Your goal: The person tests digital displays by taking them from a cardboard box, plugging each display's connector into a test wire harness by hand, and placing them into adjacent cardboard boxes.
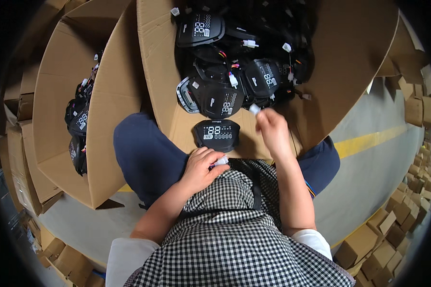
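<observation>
My left hand [202, 168] is closed round a white wire connector [221, 161], with a bit of coloured wire showing beside it. Just beyond those fingers, a black digital dashboard display [218, 135] lies face up at the near side of the cardboard box. My right hand [274, 131], raised over the box's near right part, pinches a small white plastic piece [255, 109]; its exact kind is too small to make out. In front of both hands, the big open cardboard box [156, 62] holds several more black displays [221, 101] with wires and white connectors.
To the left stands another open cardboard box [57, 119] with more displays [81, 117] inside. Heaped small cartons [364, 241] line the right rim. Grey floor with a yellow stripe [368, 141] shows between. My knees flank the big box.
</observation>
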The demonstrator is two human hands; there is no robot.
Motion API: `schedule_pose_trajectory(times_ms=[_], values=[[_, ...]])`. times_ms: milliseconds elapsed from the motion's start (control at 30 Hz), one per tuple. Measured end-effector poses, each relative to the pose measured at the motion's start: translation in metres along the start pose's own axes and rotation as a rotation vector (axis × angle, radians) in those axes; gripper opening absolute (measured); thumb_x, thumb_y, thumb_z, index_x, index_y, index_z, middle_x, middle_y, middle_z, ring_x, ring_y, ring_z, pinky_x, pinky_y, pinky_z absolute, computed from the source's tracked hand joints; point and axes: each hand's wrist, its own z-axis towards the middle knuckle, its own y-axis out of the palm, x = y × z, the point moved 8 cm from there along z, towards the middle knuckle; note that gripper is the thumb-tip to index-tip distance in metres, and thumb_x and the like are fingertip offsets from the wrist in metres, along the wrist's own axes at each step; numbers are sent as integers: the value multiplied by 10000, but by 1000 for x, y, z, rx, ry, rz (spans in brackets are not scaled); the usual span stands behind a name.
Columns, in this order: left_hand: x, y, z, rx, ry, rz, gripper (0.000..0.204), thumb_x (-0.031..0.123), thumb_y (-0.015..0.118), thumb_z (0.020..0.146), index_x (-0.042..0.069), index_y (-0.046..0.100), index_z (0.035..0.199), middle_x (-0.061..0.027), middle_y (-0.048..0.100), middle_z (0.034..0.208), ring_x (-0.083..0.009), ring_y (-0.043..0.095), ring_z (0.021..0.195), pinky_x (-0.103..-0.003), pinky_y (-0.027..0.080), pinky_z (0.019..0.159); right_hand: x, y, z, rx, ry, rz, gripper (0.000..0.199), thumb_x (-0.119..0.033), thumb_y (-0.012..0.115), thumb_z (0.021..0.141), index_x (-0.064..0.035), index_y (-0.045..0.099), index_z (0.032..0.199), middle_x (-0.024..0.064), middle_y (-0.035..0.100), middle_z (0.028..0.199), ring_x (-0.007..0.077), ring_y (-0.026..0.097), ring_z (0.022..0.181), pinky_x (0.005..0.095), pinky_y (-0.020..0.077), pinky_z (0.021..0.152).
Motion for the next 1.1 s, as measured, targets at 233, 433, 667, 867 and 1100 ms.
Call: schedule_pose_trajectory(times_ms=[233,433,667,867,1100], values=[[16,-4,10,89,77,16,159,132,772,745,97,639,827,-33,551,681,-233,546,651,-357,413,646,-60,69,98,67,-372,-431,270,-275,601,914,-43,708,1002,190,606,1186,365,548,1115,411,419,967],[5,-14,8,199,34,-108,108,148,685,850,72,620,808,-56,614,722,-265,586,666,-383,439,601,-54,6,67,279,-530,-151,138,-123,621,873,5,666,899,192,646,896,368,632,848,414,496,776],[20,-21,8,285,132,-52,73,123,678,857,82,644,807,-26,615,692,-229,557,672,-349,385,692,-114,-88,-35,479,-906,-514,79,12,637,766,-37,617,825,123,622,967,315,611,819,390,509,677],[42,-16,8,139,211,-276,499,86,642,885,41,492,1359,-169,490,1375,-309,598,1093,-356,527,903,-96,-2,-109,-67,-1111,-631,117,-107,637,726,-38,571,794,115,595,941,289,604,812,398,531,652],[43,11,-6,-175,304,-76,512,83,710,804,64,553,1290,-144,573,1194,-299,603,1065,-362,517,872,-37,30,-143,-254,-796,-105,109,-56,674,811,1,636,896,180,625,1082,341,633,923,400,529,779]])
